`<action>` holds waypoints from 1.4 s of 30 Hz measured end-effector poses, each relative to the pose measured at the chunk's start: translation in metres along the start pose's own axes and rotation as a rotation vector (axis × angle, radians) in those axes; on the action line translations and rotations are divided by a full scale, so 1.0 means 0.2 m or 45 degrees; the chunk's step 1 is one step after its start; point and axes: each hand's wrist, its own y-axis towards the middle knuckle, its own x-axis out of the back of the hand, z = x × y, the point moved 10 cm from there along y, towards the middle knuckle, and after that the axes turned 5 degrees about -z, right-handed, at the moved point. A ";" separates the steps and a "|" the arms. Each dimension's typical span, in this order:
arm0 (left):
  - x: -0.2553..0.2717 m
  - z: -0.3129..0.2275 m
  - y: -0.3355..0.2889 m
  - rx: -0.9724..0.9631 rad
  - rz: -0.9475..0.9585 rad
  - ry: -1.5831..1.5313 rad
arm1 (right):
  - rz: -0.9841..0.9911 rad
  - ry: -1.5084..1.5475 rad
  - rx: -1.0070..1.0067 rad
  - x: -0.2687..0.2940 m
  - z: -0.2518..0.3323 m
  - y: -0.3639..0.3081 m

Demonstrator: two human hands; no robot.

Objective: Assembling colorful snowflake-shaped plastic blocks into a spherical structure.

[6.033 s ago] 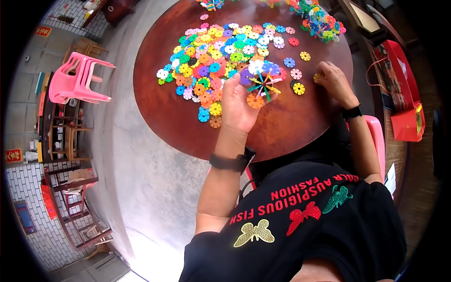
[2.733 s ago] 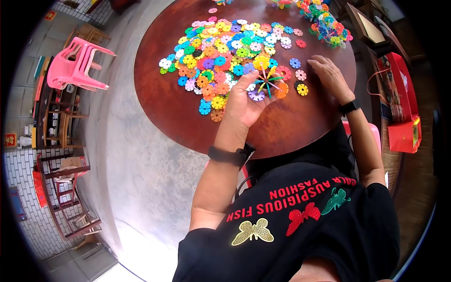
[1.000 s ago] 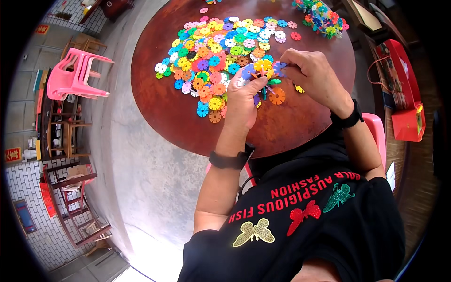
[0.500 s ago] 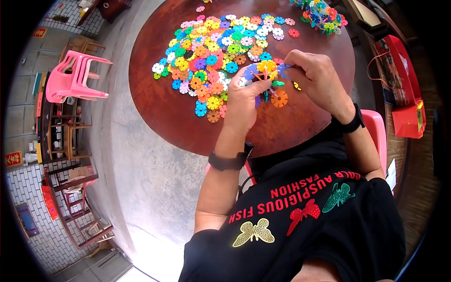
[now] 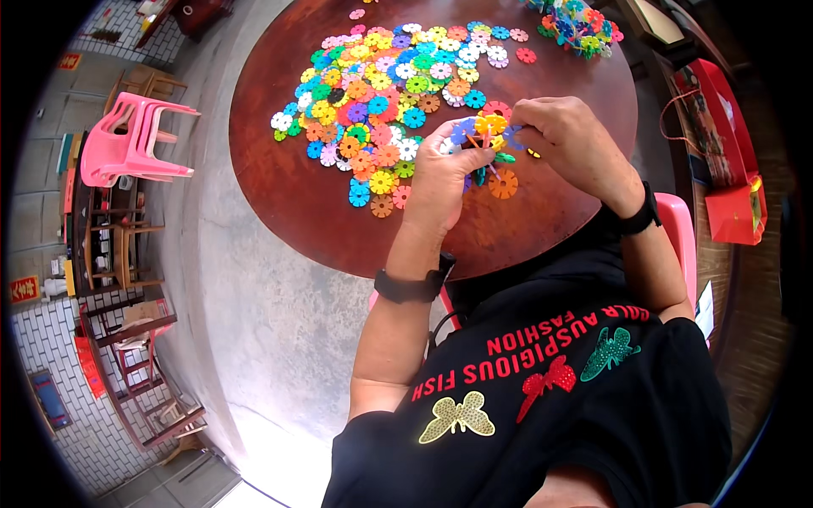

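Round brown table (image 5: 284,199): loose disc pile (image 5: 378,104) beyond left hand, seemingly kept within reach. Left hand (image 5: 439,182) clamped on disc cluster (image 5: 489,124) above table, apparently for steadiness; right hand (image 5: 580,151) pinching blue disc (image 5: 512,137) at cluster's edge.

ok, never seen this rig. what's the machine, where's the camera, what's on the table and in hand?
There is no machine: a person works with two bare hands. The camera is the left of two fisheyes worn on the head, looking down, so edges bend and the wearer's own shirt fills the bottom. On the round table lies a spread of colourful notched discs, with a joined clump at the far right. The left hand holds a small cluster of discs. The right hand pinches a blue disc at its right side; whether that is slotted in, I can't tell.
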 end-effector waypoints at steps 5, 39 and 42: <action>0.00 0.02 0.00 -0.019 0.029 0.002 | -0.011 -0.024 0.081 0.00 0.02 -0.01; -0.04 -0.11 -0.04 -0.206 0.006 0.117 | 0.118 0.047 0.099 -0.03 0.02 -0.05; -0.05 -0.12 -0.05 -0.218 0.009 0.141 | 0.158 0.050 0.113 -0.04 0.02 -0.05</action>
